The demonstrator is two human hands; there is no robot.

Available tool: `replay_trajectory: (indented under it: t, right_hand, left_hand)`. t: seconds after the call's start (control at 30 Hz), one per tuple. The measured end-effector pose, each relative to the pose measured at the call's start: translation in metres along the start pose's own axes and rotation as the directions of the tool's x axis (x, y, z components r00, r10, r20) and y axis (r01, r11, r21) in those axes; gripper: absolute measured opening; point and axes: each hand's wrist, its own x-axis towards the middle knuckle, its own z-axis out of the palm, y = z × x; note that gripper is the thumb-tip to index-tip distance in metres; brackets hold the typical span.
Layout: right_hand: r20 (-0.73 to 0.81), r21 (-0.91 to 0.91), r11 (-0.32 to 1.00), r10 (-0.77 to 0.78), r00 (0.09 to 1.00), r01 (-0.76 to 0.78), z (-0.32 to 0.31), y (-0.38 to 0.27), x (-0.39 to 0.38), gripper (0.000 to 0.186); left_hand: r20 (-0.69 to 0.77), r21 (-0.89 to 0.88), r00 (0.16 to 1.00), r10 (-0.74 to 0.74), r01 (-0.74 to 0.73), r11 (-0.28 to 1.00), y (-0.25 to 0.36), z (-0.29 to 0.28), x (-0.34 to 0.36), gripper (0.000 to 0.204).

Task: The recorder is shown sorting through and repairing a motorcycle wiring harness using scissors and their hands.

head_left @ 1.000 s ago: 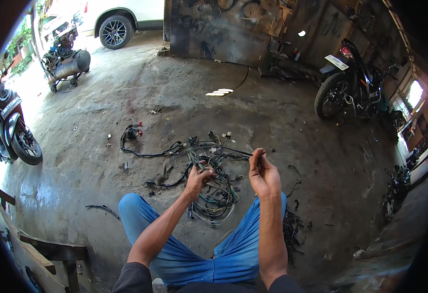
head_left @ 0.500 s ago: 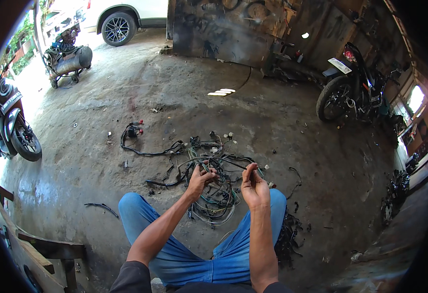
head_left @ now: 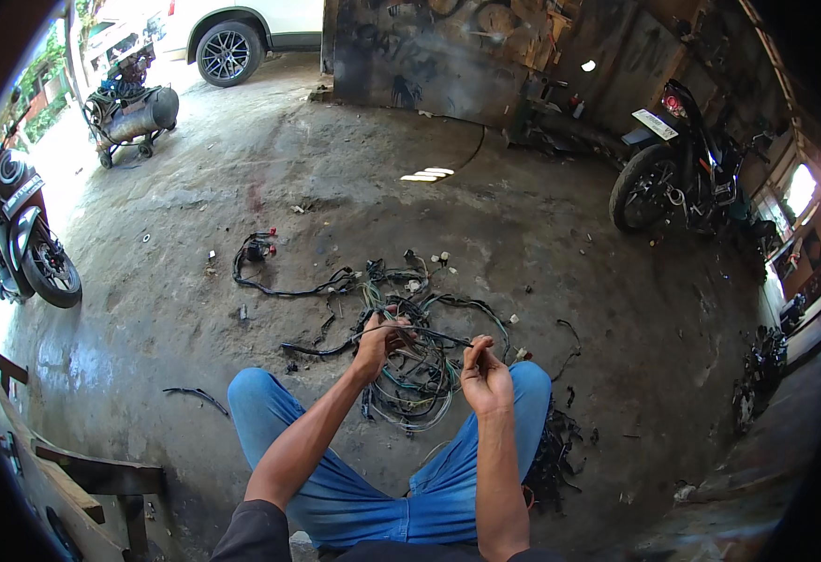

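Observation:
A tangled wiring harness of black, green and pale wires lies on the floor between my knees. My left hand is closed round a bunch of its wires at the left of the tangle. A thin dark cable passes by the left fingers and stretches across to my right hand, whose thumb and fingers pinch it near my right knee. The palm of the right hand is turned up. What lies inside the left fingers is partly hidden.
A harness branch with red-tipped connectors extends to the far left. Black scraps lie beside my right knee, and a short black cable piece to the left. Motorcycles, an air compressor and a wooden bench stand around.
My right hand has come down slightly, bringing the dark cable lower across the tangle. My left hand has shifted a little left and its fingers have moved on the wires.

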Motion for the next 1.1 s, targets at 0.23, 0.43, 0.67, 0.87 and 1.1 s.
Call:
replay_trajectory:
  t: [0.23,0.43,0.67,0.87,1.1]
  right_hand:
    - [0.027,-0.007,1.0,-0.022,0.999,0.022,-0.001,-0.005,-0.003,0.019]
    - [0.044,0.04,0.999,-0.032,0.999,0.031,0.005,0.002,-0.006,0.019]
    - [0.337,-0.127,0.989,0.114,0.934,-0.075,0.06,0.115,0.052,0.012]
    - [0.101,-0.994,-0.019,0.203,0.974,0.107,0.025,0.258,0.086,0.032]
    - [0.235,-0.972,0.049,0.129,0.964,0.23,-0.003,0.211,0.036,0.021]
  left_hand:
    - [-0.013,0.032,1.0,0.001,-0.001,0.999,-0.002,0.012,-0.008,0.049]
    - [0.035,0.187,0.999,0.018,-0.024,0.982,-0.01,0.023,-0.021,0.051]
    - [-0.003,0.276,0.988,0.157,-0.15,0.949,-0.035,0.003,-0.002,0.029]
    - [-0.129,0.04,0.991,0.028,-0.023,0.999,-0.038,-0.013,0.007,0.02]
    - [-0.048,-0.197,0.991,0.122,-0.129,0.972,-0.011,-0.041,-0.002,0.021]
